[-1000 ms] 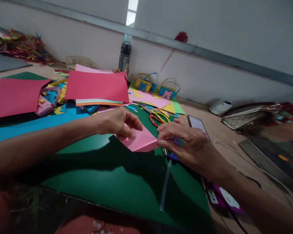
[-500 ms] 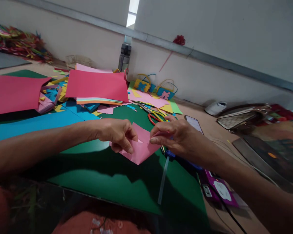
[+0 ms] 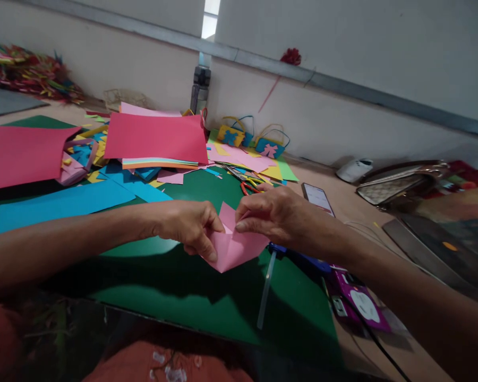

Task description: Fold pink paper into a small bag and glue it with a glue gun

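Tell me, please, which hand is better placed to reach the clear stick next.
Probably the right hand: the clear stick lies nearer to it than to the left hand. Both hands pinch the pink paper, so either would first let go.

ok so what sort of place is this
Likely a paper-craft workspace: there's a stack of coloured paper, scissors, and a small blue handled bag that looks paper-made.
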### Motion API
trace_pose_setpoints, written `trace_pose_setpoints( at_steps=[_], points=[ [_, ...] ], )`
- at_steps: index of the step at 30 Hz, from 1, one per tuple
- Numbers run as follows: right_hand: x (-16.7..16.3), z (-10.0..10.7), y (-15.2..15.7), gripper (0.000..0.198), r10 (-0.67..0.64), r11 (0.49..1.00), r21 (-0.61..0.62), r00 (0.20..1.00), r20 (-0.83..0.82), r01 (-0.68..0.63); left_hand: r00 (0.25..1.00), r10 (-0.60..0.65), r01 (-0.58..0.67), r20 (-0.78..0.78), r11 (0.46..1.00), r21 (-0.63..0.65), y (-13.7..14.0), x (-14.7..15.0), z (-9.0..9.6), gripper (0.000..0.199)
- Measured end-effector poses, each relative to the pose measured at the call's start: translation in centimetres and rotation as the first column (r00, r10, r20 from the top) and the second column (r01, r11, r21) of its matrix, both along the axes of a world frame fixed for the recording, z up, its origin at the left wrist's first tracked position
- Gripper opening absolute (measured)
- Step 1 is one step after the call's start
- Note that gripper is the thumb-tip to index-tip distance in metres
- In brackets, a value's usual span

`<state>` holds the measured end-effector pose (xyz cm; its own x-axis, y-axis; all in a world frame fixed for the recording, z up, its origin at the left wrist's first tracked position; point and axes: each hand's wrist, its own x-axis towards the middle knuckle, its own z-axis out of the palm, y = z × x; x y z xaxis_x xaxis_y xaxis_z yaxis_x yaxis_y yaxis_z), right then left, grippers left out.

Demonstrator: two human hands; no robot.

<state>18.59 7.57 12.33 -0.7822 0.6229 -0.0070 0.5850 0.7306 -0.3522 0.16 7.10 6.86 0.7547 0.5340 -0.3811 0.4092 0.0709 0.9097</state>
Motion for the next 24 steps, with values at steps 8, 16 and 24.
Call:
trace_pose_setpoints(
  at_steps=[8, 16, 24],
  points=[
    [0.0, 0.1, 0.0, 0.013, 0.061, 0.997, -0.048, 0.998, -0.025, -0.062, 0.996, -0.062, 0.059, 0.069, 0.997, 0.049, 0.2, -0.4, -0.4, 0.016],
    [-0.1, 0.3, 0.1, 0.014, 0.067, 0.996, -0.062, 0.997, -0.026, -0.068, 0.988, -0.13, 0.126, 0.089, 0.991, 0.054, 0.3, -0.5, -0.5, 0.013],
    [0.3, 0.4, 0.3, 0.013, 0.058, 0.996, -0.072, 0.997, -0.046, -0.061, 0.991, -0.128, 0.124, 0.029, 0.986, 0.114, 0.6, -0.6, -1.1, 0.015]
  ],
)
